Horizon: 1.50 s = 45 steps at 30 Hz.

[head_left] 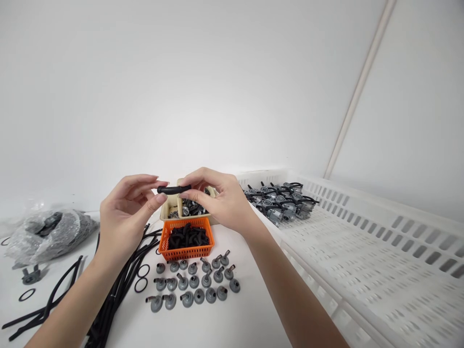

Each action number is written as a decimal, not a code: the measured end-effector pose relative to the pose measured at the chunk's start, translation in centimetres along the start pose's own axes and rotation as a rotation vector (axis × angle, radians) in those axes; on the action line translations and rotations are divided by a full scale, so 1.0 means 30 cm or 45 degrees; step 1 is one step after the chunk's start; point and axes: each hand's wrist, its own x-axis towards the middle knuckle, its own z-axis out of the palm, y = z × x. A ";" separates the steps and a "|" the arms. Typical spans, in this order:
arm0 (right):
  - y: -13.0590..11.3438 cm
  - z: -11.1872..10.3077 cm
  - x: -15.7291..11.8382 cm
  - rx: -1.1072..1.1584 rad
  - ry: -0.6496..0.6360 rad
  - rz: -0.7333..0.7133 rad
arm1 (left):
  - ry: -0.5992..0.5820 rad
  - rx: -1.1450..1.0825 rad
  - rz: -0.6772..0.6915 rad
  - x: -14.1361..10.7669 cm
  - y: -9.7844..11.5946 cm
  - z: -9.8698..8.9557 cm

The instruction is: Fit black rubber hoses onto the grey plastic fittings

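Above white tabletop [203, 324], both hands [125, 208] pinch black tube [174, 190] level.

A small-parts assembly workshop, judging by grey metal elbow fittings [186, 299] in rows at six o'clock, an orange plastic basket [186, 253] of black rubber pieces, and a white slatted crate [384, 280] at four o'clock.
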 end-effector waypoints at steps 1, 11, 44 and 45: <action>-0.001 0.000 0.000 0.000 -0.001 -0.009 | 0.002 0.013 0.000 0.000 0.002 0.000; 0.001 -0.008 -0.009 0.055 0.025 -0.081 | -0.063 0.142 0.087 -0.006 0.010 -0.008; -0.003 0.066 -0.011 -0.349 0.044 -0.391 | 0.058 0.249 0.007 -0.010 0.033 0.011; -0.001 0.070 -0.012 -0.361 0.054 -0.391 | 0.034 0.239 0.011 -0.010 0.033 0.010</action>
